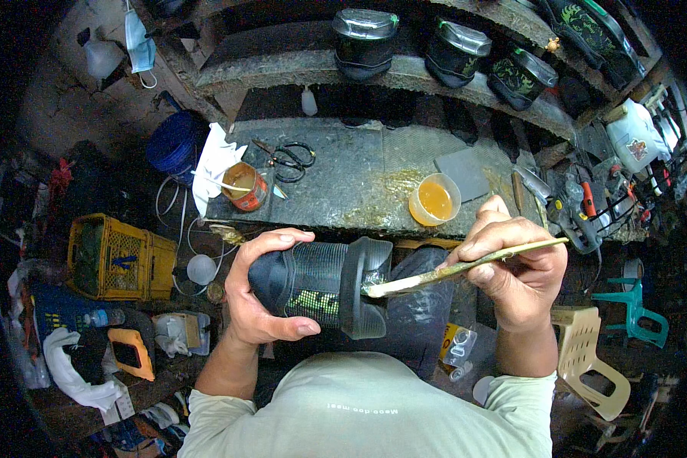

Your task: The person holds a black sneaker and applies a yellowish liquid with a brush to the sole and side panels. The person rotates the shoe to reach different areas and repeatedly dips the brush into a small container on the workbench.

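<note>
My left hand (243,298) is wrapped around a black, ribbed, cylinder-like piece (313,269) lying on its side. It has a rounded dark end on the left, a green pattern low on its side and a thick black collar (353,286) on the right. I cannot make out its exact kind. Between the thumb and fingers of my right hand (520,263) is a slim wooden stick (477,264), slanting down to the left. Its pale, wet-looking tip meets the collar's right side, by a shiny patch. Whether the tip goes inside the collar is hidden.
Ahead is a stained workbench (336,175), holding a translucent cup (417,208) of amber liquid, a red can (250,201) and black-handled scissors (291,162). Several black pieces with shiny tops (366,24) line the shelf above. A yellow crate (141,259) stands left; a beige chair (580,359) stands right.
</note>
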A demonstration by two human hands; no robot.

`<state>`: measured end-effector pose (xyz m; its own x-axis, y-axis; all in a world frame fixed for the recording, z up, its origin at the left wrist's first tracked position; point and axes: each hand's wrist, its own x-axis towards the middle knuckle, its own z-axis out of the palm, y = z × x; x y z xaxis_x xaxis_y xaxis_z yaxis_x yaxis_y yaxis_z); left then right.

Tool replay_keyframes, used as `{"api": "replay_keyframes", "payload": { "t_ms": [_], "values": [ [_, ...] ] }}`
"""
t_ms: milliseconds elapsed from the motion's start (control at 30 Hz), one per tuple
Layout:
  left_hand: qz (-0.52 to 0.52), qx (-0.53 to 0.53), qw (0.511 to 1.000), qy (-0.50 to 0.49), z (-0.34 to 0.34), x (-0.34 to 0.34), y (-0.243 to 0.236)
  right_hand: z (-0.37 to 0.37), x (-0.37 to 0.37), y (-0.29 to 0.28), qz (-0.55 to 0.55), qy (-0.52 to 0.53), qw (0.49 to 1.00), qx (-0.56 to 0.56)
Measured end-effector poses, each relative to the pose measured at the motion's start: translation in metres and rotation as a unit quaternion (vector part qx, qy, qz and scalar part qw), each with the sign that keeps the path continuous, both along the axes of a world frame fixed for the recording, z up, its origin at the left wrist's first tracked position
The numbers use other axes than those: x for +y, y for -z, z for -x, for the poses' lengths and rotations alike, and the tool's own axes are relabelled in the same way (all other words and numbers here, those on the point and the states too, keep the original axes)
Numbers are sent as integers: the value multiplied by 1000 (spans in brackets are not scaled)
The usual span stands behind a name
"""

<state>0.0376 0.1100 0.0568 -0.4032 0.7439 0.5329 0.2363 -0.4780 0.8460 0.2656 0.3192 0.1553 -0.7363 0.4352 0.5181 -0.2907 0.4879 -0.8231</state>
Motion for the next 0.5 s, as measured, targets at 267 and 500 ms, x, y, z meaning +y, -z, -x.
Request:
{"api": "replay_keyframes", "payload": {
  "t_ms": [267,500],
  "values": [
    [14,-2,1000,13,3,0,0,17,4,-5,38,-16,999,-7],
    [12,-37,999,7,1,1,1,19,11,-10,44,-33,998,-29]
  ]
}}
